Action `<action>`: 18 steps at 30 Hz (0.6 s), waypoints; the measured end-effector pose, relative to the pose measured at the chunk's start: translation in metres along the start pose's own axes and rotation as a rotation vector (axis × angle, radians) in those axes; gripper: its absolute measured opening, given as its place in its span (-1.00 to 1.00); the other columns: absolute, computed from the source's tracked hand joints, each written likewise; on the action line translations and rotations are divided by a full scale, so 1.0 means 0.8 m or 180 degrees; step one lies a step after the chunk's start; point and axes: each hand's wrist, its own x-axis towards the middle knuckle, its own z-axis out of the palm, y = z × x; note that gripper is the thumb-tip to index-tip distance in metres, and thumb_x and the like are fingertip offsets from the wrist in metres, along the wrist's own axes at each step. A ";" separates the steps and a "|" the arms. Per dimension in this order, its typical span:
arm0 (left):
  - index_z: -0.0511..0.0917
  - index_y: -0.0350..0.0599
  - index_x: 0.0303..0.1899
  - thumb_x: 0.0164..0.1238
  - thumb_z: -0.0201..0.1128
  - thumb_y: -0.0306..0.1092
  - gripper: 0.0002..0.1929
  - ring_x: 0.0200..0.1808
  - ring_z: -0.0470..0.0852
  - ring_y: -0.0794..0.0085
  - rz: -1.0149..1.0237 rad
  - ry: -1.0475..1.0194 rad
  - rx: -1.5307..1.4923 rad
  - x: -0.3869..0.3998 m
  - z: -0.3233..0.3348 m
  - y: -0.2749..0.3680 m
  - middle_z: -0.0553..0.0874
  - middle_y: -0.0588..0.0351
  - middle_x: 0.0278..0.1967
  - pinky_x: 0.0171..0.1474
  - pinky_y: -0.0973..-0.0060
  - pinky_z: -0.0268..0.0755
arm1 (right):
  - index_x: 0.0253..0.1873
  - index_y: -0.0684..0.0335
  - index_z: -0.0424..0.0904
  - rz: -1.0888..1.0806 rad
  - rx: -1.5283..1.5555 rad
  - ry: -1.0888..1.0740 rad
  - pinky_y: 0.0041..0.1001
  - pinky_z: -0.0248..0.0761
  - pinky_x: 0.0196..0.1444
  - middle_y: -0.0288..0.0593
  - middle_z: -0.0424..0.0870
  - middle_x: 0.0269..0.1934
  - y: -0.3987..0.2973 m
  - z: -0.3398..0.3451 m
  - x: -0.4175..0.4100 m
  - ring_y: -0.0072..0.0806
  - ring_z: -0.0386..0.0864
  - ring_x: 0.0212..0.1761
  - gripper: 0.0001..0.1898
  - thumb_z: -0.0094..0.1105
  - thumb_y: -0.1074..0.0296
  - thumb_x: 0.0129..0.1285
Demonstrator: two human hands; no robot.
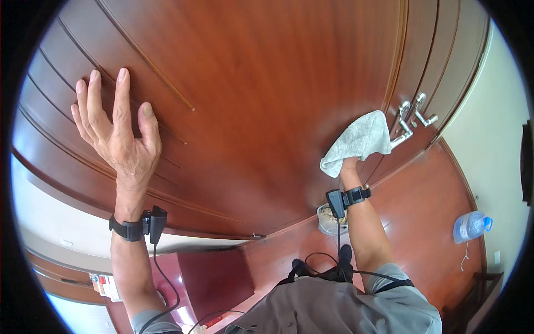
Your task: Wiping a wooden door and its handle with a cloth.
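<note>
A large reddish-brown wooden door (258,104) with grooved moulding stands right before me. My left hand (121,125) is raised at its left side, palm towards the wood and fingers spread, holding nothing. I cannot tell whether the fingertips touch the panel. A white terry cloth (356,137) is draped over my right hand (350,163), which holds it at the door's right side. The cloth hides most of that hand's fingers. Beside the cloth's right edge is a metal lever handle (402,125), with a second lever handle (423,110) farther right.
A clear bag (331,225) with contents stands on the floor at the door's foot. To the right, a large plastic water bottle (469,227) stands near the pale wall (479,163). A dark red cabinet (217,284) is at lower left. Cables run from both wrist straps.
</note>
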 end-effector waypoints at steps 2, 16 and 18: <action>0.61 0.09 0.33 0.36 0.30 -0.29 -0.51 0.57 0.24 0.07 0.0013 0.0032 -0.0050 0.000 0.003 0.000 0.43 -0.05 0.46 0.59 0.01 -0.09 | 0.27 0.12 0.46 0.0534 0.0572 0.0139 -0.29 0.41 0.24 -0.14 0.55 0.16 0.012 -0.003 -0.021 -0.24 0.50 0.19 -0.64 0.00 0.11 0.52; 0.63 0.34 0.31 0.35 0.40 -0.10 -0.51 0.53 0.31 0.20 -0.0002 0.0194 -0.0234 -0.013 -0.001 -0.016 0.48 0.13 0.44 0.57 0.05 -0.03 | -0.06 0.03 0.50 0.1644 -0.0070 -0.1178 -0.39 0.58 -0.16 -0.21 0.61 -0.26 -0.062 0.050 -0.227 -0.34 0.63 -0.24 -0.75 -0.07 0.04 0.61; 0.63 0.35 0.31 0.34 0.40 -0.08 -0.51 0.52 0.32 0.21 -0.0073 0.0180 -0.0179 -0.013 -0.002 -0.013 0.49 0.15 0.43 0.57 0.06 -0.03 | -0.16 0.17 0.49 0.0978 -0.1051 -0.2005 -0.32 0.62 -0.30 0.03 0.66 -0.36 -0.087 0.061 -0.237 -0.14 0.70 -0.36 -0.73 0.04 0.10 0.57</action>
